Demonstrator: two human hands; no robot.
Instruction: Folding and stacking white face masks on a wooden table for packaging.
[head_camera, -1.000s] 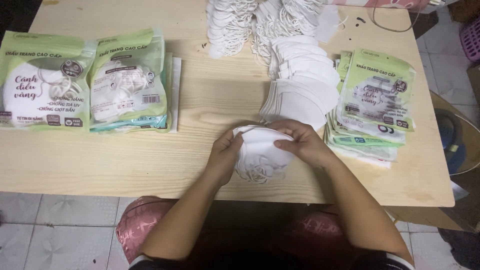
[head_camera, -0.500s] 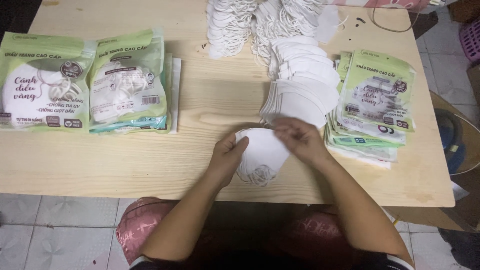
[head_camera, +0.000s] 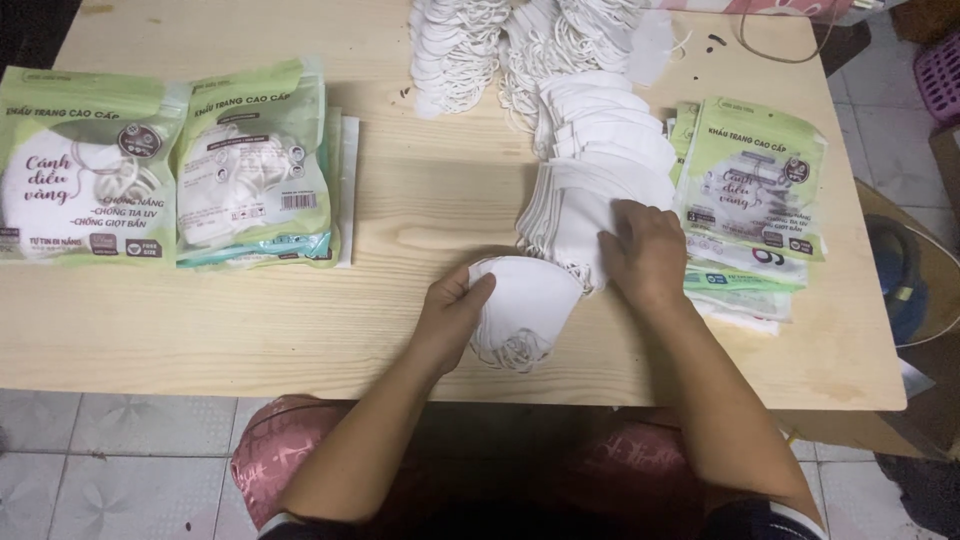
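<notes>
My left hand (head_camera: 450, 312) holds a small stack of folded white face masks (head_camera: 525, 305) by its left edge, near the front of the wooden table (head_camera: 420, 200). The ear loops of that stack hang toward me. My right hand (head_camera: 645, 250) rests palm down on the near end of a long fanned row of white masks (head_camera: 600, 150), fingers touching the closest ones. The row runs away from me to the table's far edge.
Two green-and-white filled mask packets (head_camera: 170, 165) lie at the left. A pile of empty green packets (head_camera: 755, 195) sits right of the mask row. Heaps of looped masks (head_camera: 480, 40) lie at the back. A purple basket (head_camera: 940, 70) stands off the right edge.
My right hand has left the small stack and moved right and away, onto the fanned row. My left hand stays on the small stack.
</notes>
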